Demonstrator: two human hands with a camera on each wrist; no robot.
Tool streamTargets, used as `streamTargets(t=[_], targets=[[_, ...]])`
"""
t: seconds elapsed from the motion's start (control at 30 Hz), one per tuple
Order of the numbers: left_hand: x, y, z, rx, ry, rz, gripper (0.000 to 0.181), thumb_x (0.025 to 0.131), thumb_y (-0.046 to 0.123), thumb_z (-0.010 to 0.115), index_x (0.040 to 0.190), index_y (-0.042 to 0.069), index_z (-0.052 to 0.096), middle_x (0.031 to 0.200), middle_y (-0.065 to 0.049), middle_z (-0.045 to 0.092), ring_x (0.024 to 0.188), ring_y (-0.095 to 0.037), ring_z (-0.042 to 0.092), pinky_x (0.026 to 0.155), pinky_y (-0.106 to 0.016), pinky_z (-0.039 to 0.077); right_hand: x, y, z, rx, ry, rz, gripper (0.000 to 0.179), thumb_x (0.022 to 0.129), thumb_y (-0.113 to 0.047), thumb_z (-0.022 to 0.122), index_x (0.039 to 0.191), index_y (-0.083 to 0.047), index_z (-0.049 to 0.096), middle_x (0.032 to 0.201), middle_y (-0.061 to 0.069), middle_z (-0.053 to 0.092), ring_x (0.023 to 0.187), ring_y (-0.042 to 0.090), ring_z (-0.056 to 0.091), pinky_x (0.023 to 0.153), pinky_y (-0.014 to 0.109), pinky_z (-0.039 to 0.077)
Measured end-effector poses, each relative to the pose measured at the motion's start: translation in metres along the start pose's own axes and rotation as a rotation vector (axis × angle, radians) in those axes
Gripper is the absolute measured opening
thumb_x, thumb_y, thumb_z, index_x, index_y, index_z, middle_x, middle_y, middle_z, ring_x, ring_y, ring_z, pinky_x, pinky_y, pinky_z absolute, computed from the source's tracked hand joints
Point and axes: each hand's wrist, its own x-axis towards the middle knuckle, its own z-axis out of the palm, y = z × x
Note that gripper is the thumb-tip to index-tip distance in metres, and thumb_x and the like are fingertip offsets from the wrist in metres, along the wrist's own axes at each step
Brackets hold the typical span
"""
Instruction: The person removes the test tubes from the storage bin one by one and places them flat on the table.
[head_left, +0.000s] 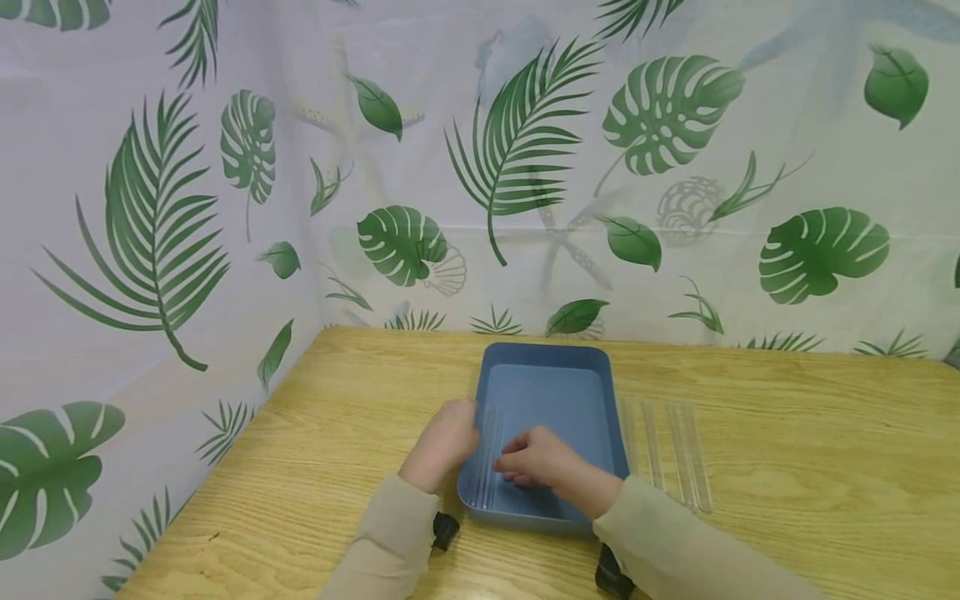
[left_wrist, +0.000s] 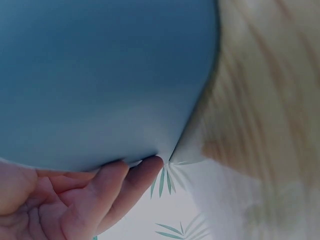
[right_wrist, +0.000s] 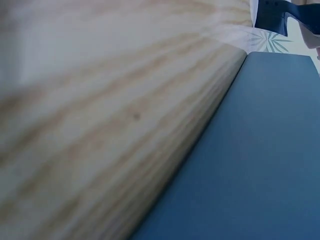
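A shallow blue tray (head_left: 551, 396) lies lengthwise on the wooden table. Along the inside of its left wall rest clear, thin tubes (head_left: 484, 479), side by side. My left hand (head_left: 444, 442) holds the tray's left rim; in the left wrist view its bent fingers (left_wrist: 112, 182) meet the rim, and part of the hand is hidden behind the wall. My right hand (head_left: 543, 462) is low inside the tray with thumb and fingers drawn together, pinching at the rightmost clear tube. The right wrist view shows only the tray's outer wall and the table.
To the right of the tray, several more clear tubes (head_left: 686, 454) lie roughly parallel on the table (head_left: 810, 442). Behind and to the left stand white cloth walls (head_left: 420, 167) with green leaf prints. Black wrist straps (head_left: 445, 531) show beneath the sleeves.
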Motion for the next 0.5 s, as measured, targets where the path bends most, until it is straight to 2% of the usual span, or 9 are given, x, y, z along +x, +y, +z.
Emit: streamTargets(t=[0.5], targets=[[-0.0001, 0.0007, 0.0001, 0.022, 0.002, 0.004, 0.011, 0.07, -0.011, 0.047, 0.072, -0.002, 0.054, 0.066, -0.008, 0.05, 0.057, -0.019, 0.042, 0.05, -0.03, 0.037, 0.0037, -0.0016, 0.0057, -0.008, 0.003, -0.008, 0.027, 0.074, -0.004, 0.065, 0.094, 0.012, 0.057, 0.082, 0.011, 0.06, 0.07, 0.018, 0.06, 0.062, 0.029, 0.05]])
